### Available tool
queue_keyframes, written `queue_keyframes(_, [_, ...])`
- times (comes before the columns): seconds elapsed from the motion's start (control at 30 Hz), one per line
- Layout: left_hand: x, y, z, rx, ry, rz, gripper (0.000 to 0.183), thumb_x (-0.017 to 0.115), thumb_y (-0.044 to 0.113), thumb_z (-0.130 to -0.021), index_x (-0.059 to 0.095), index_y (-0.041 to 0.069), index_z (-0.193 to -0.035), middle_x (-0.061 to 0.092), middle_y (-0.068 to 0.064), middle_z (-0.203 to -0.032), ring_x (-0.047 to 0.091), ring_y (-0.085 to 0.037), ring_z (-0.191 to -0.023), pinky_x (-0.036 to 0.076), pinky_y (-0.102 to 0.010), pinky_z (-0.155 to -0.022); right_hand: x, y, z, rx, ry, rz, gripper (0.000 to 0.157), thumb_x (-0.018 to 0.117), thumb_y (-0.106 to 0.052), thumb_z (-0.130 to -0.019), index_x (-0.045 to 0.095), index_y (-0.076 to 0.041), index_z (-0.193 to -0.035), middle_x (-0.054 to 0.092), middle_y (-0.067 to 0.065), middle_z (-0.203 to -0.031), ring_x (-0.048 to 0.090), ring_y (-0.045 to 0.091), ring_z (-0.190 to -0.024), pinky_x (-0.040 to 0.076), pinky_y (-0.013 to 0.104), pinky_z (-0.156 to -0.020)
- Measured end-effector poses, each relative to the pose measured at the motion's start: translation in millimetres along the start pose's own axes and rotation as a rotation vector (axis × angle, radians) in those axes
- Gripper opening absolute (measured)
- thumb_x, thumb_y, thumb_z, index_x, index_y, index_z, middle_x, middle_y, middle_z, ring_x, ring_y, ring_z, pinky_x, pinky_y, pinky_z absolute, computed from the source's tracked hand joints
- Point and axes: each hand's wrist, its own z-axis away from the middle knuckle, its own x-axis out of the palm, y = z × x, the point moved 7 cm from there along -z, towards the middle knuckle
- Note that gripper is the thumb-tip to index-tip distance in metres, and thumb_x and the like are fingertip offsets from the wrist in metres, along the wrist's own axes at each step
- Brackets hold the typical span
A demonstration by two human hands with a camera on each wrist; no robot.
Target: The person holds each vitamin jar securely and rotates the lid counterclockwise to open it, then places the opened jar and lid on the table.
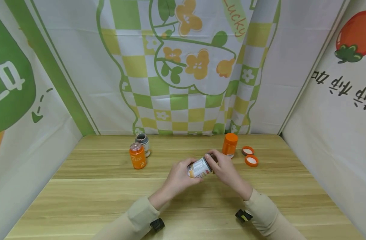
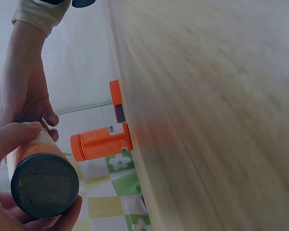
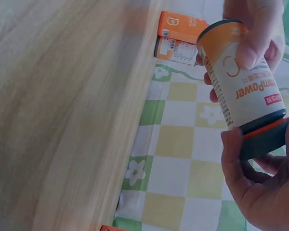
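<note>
My left hand (image 1: 183, 174) grips the body of a white and orange pill bottle (image 1: 199, 167), tilted above the table. My right hand (image 1: 223, 166) pinches the dark cap (image 3: 265, 138) at its other end. An orange band shows at the cap's edge in the right wrist view, and the cap sits slightly askew to the bottle. The dark base of the bottle (image 2: 45, 185) faces the left wrist camera. Just beyond my right hand stands an orange bottle (image 1: 230, 145) with its orange cap on.
Two lids (image 1: 247, 151) lie inside up at the right of the wooden table (image 1: 111, 200). At the back left stand a capless orange bottle (image 1: 138, 156) with a silvery top and, behind it, a grey and white bottle (image 1: 143, 143) with an uncovered mouth. A printed curtain (image 1: 183, 110) hangs behind.
</note>
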Motion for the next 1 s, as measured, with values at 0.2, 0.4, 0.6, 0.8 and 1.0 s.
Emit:
queue_keyframes(0.2, [0.8, 2.7, 1.7, 0.031, 0.014, -0.094, 0.053, 0.084, 0.020, -0.067, 0.063, 0.006, -0.113, 0.069, -0.006, -0.093, 0.061, -0.010, -0.071, 0.047, -0.017, -0.056, 0.4, -3, -1, -0.057, 0.015, 0.108, 0.024, 0.048, -0.028, -0.099, 0.063, -0.010, -0.101, 0.067, 0.006, -0.083, 0.053, 0.006, -0.055, 0.045, 0.021, -0.044])
queue_keyframes(0.4, [-0.6, 4.1, 2.2, 0.054, 0.028, -0.173, 0.053, 0.085, 0.027, -0.065, 0.065, 0.007, -0.110, 0.070, -0.003, -0.088, 0.058, -0.007, -0.065, 0.044, -0.016, -0.053, -0.3, -10, 0, -0.136, 0.052, 0.198, 0.018, 0.053, -0.023, -0.097, 0.063, -0.007, -0.095, 0.066, 0.006, -0.078, 0.051, 0.006, -0.056, 0.042, 0.017, -0.046])
queue_keyframes(0.6, [-0.8, 0.8, 1.4, 0.064, 0.023, -0.167, 0.053, 0.084, 0.029, -0.065, 0.068, 0.008, -0.110, 0.071, -0.002, -0.087, 0.056, -0.003, -0.061, 0.043, -0.015, -0.050, 2.5, -10, 1, -0.150, 0.026, 0.237, 0.020, 0.049, -0.022, -0.099, 0.061, -0.007, -0.094, 0.061, 0.002, -0.074, 0.046, 0.004, -0.053, 0.041, 0.017, -0.046])
queue_keyframes(0.8, [-0.2, 1.2, 0.5, 0.072, 0.011, -0.151, 0.052, 0.083, 0.029, -0.065, 0.068, 0.007, -0.110, 0.071, -0.003, -0.083, 0.054, -0.001, -0.057, 0.043, -0.015, -0.047, 1.8, -12, 3, -0.209, 0.038, 0.269, 0.019, 0.049, -0.019, -0.099, 0.060, -0.006, -0.094, 0.059, 0.001, -0.071, 0.045, 0.003, -0.052, 0.040, 0.016, -0.046])
queue_keyframes(1.0, [0.4, 2.7, 0.0, 0.088, 0.016, -0.168, 0.052, 0.083, 0.031, -0.062, 0.070, 0.008, -0.107, 0.070, -0.001, -0.080, 0.052, 0.000, -0.055, 0.041, -0.014, -0.046, 1.3, -11, 4, -0.236, 0.046, 0.279, 0.018, 0.048, -0.018, -0.099, 0.060, -0.007, -0.092, 0.057, -0.001, -0.069, 0.043, 0.001, -0.051, 0.039, 0.016, -0.045])
